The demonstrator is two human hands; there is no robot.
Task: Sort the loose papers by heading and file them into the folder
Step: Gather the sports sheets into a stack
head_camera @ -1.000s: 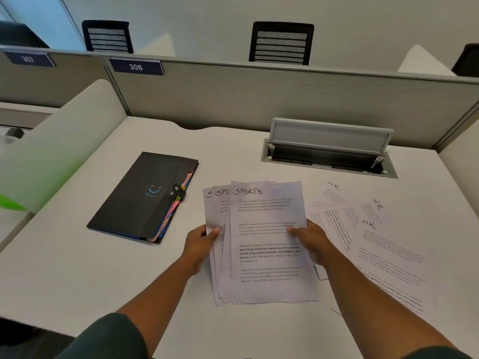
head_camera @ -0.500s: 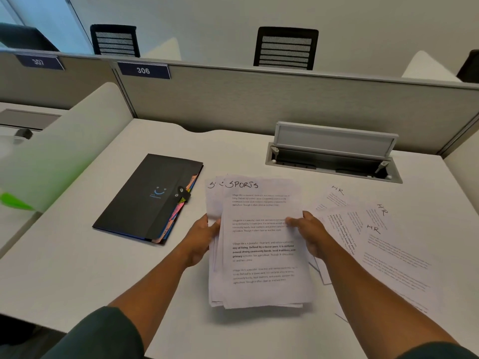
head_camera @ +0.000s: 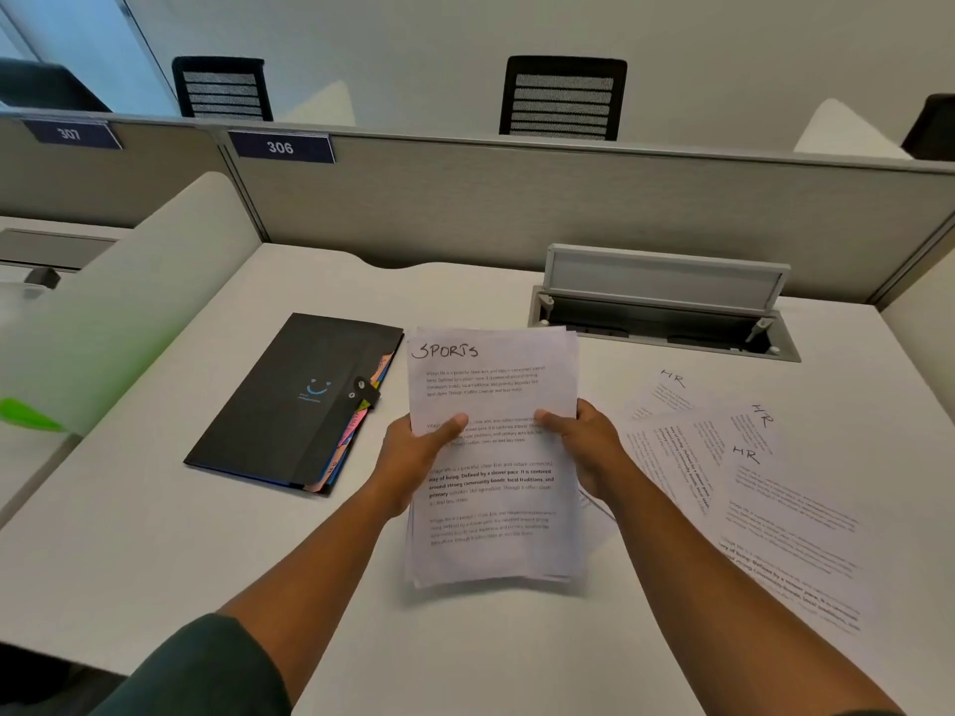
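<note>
A squared-up stack of white sheets headed SPORTS (head_camera: pixel 493 488) is lifted off the white desk (head_camera: pixel 155 534), tilted toward me. My left hand (head_camera: pixel 413 454) grips its left edge, thumb on the top sheet. My right hand (head_camera: pixel 584 444) grips the right edge the same way. A black folder (head_camera: pixel 294 400) with coloured tabs lies shut on the desk to the left of the stack. Several sheets headed HR (head_camera: pixel 744 478) lie fanned out on the desk to the right.
An open cable hatch (head_camera: pixel 661 307) with a raised grey lid sits at the back of the desk. A grey partition (head_camera: pixel 517 209) closes off the far side, with office chairs beyond. A curved white divider (head_camera: pixel 129 312) stands at the left.
The fanned SPORTS sheets have been pushed together into one neat stack and raised off the desk. Both hands have moved up and now hold its side edges.
</note>
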